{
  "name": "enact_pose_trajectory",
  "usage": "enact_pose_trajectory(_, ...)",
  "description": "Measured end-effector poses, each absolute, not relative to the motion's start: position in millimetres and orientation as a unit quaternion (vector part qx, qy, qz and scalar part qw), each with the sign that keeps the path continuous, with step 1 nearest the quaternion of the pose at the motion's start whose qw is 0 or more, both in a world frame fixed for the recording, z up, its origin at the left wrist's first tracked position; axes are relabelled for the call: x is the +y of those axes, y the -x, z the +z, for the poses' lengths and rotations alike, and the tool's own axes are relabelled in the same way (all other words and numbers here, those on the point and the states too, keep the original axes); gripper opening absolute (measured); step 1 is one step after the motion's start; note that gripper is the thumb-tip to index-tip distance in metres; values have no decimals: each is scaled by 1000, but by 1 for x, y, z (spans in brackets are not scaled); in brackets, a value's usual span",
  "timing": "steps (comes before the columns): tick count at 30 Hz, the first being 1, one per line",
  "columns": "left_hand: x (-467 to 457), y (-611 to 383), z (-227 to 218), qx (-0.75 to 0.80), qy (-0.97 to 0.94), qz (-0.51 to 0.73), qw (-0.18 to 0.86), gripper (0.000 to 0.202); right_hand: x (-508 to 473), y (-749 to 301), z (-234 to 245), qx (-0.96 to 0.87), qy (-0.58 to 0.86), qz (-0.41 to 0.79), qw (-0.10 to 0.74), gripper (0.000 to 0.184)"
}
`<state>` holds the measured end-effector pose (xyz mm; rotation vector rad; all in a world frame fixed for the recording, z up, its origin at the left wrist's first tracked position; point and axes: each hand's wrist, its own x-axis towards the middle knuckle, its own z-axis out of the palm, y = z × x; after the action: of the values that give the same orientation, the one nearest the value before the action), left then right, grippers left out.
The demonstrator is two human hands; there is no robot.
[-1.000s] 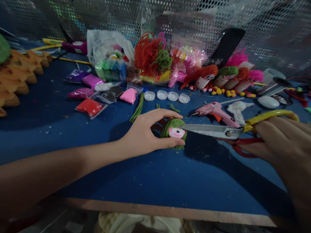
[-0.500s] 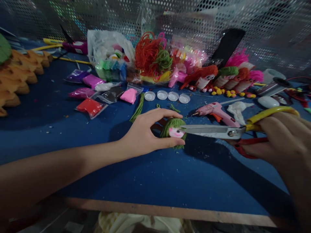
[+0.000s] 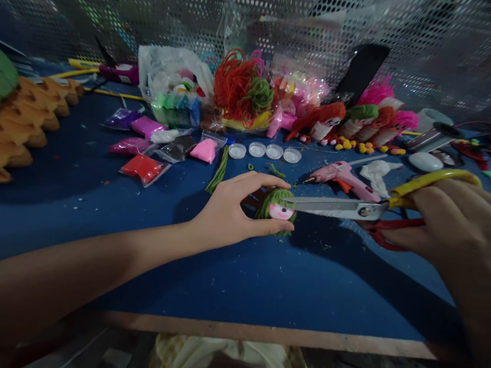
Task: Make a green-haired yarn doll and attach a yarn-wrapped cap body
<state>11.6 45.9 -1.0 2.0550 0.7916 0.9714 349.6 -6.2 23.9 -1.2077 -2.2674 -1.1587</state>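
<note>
Pink glue gun [image 3: 348, 180] — just beyond the scissors [image 3: 333, 207], near four lids [image 3: 274, 151].

The left hand [image 3: 226, 209] holds a doll's head [image 3: 282, 210] with green yarn hair [image 3: 264, 205] between thumb and fingers, over a blue table [image 3: 245, 281]. The right hand [image 3: 456, 220] grips scissors [image 3: 333, 207], their tips at the hair's fringe, right above the face. Farther back lie a pink glue gun [image 3: 345, 179], four round lids [image 3: 257, 150], small coloured packets [image 3: 141, 168], tangled yarn [image 3: 233, 89] and several dolls [image 3: 319, 129] in a row.
</note>
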Motion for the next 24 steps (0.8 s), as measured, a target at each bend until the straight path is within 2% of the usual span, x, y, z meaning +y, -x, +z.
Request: enact_pose_trajectory(24, 46, -12, 1, 307, -810, 352, 356, 46, -10, -338, 33, -806, 412, -397, 154, 40)
